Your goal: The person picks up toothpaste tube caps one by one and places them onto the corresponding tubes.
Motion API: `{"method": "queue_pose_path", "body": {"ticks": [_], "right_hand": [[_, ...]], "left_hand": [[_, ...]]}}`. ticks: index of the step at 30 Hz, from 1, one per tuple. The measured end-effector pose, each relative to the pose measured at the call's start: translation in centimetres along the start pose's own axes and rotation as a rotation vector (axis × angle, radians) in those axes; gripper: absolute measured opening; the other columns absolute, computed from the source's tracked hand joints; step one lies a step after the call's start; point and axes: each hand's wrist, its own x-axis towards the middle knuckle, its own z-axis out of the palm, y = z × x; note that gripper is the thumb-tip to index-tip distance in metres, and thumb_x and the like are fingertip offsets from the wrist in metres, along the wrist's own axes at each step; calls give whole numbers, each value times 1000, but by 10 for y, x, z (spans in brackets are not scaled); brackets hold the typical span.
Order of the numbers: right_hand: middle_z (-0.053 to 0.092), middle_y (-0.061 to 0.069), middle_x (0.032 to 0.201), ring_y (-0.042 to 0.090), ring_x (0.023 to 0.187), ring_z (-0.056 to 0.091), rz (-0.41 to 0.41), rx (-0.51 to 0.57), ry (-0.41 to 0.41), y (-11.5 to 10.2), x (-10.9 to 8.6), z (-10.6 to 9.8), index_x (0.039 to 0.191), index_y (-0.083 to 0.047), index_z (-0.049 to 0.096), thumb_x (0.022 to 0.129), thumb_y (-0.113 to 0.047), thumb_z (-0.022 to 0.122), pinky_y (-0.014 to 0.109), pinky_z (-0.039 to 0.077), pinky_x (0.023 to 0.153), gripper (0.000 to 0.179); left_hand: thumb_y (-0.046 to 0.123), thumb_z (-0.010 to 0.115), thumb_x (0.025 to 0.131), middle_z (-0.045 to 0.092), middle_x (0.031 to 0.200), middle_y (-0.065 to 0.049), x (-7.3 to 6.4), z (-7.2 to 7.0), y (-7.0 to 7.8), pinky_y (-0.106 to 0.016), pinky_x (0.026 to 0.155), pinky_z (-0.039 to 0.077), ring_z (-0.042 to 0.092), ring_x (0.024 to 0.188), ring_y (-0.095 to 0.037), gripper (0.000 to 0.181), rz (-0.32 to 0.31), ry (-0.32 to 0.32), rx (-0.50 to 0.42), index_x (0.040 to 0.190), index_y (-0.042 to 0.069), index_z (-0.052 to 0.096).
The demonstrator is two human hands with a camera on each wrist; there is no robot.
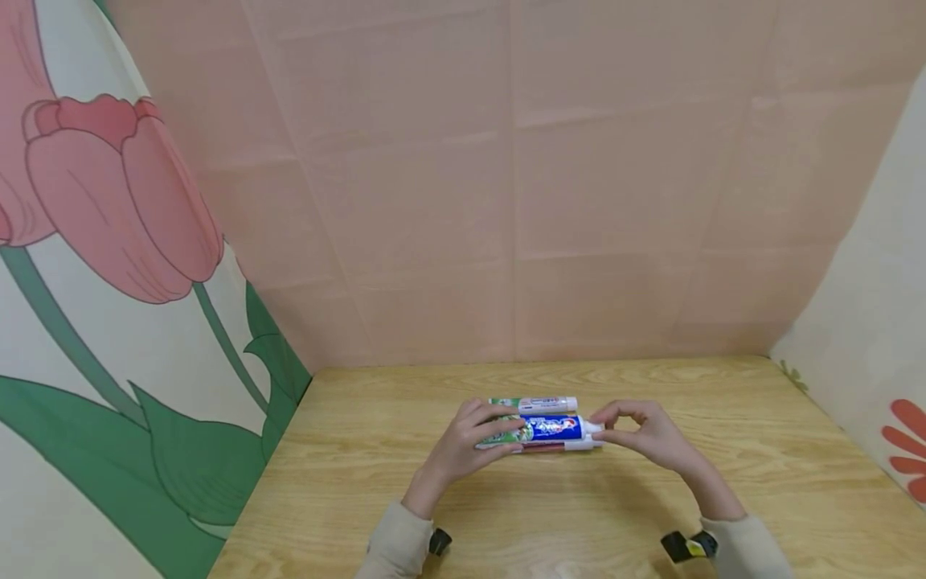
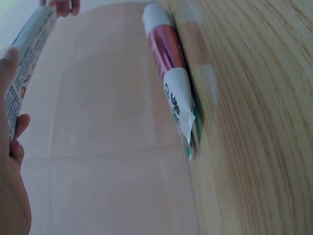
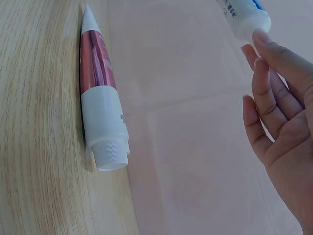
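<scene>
Above the table, my left hand [image 1: 465,441] grips a blue and green toothpaste tube [image 1: 555,428], fingers over the far side and thumb along the near side. At its white cap end [image 1: 593,429], my right hand [image 1: 649,434] pinches with thumb and forefinger, the other fingers loosely bent in the right wrist view. A red and white toothpaste tube [image 3: 100,63] lies on the table below, its ribbed white cap [image 3: 111,155] toward the right. Beyond the held tube shows a white and green toothpaste tube [image 1: 551,404], partly hidden by my left fingers.
The wood-grain table [image 1: 362,482] runs back to a pink cloth backdrop [image 1: 506,241]. On the left stands a wall with painted tulips [image 1: 123,201], on the right a pale wall with a red flower print [image 1: 907,450]. Dark straps [image 1: 680,547] sit by my wrists.
</scene>
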Motion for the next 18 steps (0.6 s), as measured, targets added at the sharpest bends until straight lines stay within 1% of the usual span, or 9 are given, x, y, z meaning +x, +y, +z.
{"method": "queue_pose_path", "body": {"ticks": [2, 4, 7, 11, 14, 16, 18], "right_hand": [[67, -6, 83, 10, 74, 57, 19, -15, -7, 9, -1, 0, 92, -17, 70, 78, -5, 72, 23, 39, 82, 19], [67, -7, 82, 9, 73, 57, 35, -36, -14, 17, -2, 1, 93, -18, 71, 77, -7, 73, 27, 38, 82, 20], [65, -9, 80, 8, 73, 56, 49, -56, -19, 20, -2, 0, 92, -21, 70, 78, -9, 73, 32, 38, 82, 19], [64, -7, 80, 9, 74, 56, 34, -53, -25, 16, -1, -1, 92, -19, 69, 78, -7, 73, 36, 38, 83, 18], [64, -6, 81, 10, 73, 56, 24, -51, -34, 14, -2, -2, 92, -19, 68, 78, -7, 73, 40, 37, 82, 19], [64, -7, 81, 9, 73, 55, 26, -50, -43, 18, -3, -4, 91, -21, 67, 78, -8, 73, 44, 37, 80, 19], [64, -8, 81, 8, 72, 55, 29, -50, -54, 24, -4, -6, 90, -22, 67, 78, -11, 73, 45, 36, 80, 18]], "left_hand": [[32, 73, 78, 63, 114, 1, -1, 1, 0, -21, 85, 40, 50, 91, -7, 38, -1, -9, 8, 113, 17, 66], [33, 72, 79, 62, 114, 2, -1, 1, 0, -21, 86, 40, 51, 94, -7, 38, -4, -19, 13, 113, 18, 65], [30, 76, 75, 62, 115, 2, -2, 2, 0, -22, 89, 40, 51, 97, -8, 42, -20, -35, 14, 114, 19, 65], [25, 80, 70, 61, 117, 3, -2, 1, 2, -24, 94, 40, 52, 102, -9, 49, -54, -73, 4, 116, 19, 64], [25, 79, 73, 60, 119, 3, -2, 0, 3, -27, 98, 39, 52, 108, -10, 49, -75, -112, -4, 119, 20, 62], [26, 76, 75, 60, 120, 2, -2, -1, 3, -31, 101, 39, 51, 111, -10, 48, -85, -138, -12, 121, 20, 61], [26, 75, 78, 59, 121, 0, -2, 0, 4, -34, 104, 37, 51, 113, -11, 48, -91, -166, -16, 123, 20, 60]]}}
